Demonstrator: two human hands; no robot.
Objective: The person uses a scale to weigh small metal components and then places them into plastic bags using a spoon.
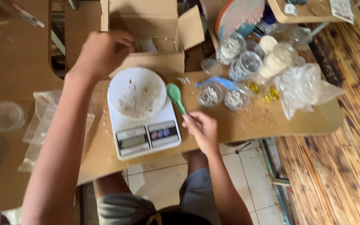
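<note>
My right hand [202,130] grips the handle of a green plastic spoon [174,95], whose bowl hovers just right of a white dish [137,92]. The dish holds a thin scatter of brownish powder and sits on a white digital kitchen scale [144,132]. My left hand [103,53] is curled with fingers closed at the front edge of an open cardboard box [153,29], behind the dish. Whether it holds anything is hidden. Two small clear cups of pale granules [208,95] stand right of the spoon.
Several clear jars and cups [246,62] cluster at the back right beside a crumpled clear plastic bag [303,87]. A blue scoop [217,81] lies near them. Empty plastic bags [42,121] and a clear lid [1,116] lie to the left on the wooden table [251,123].
</note>
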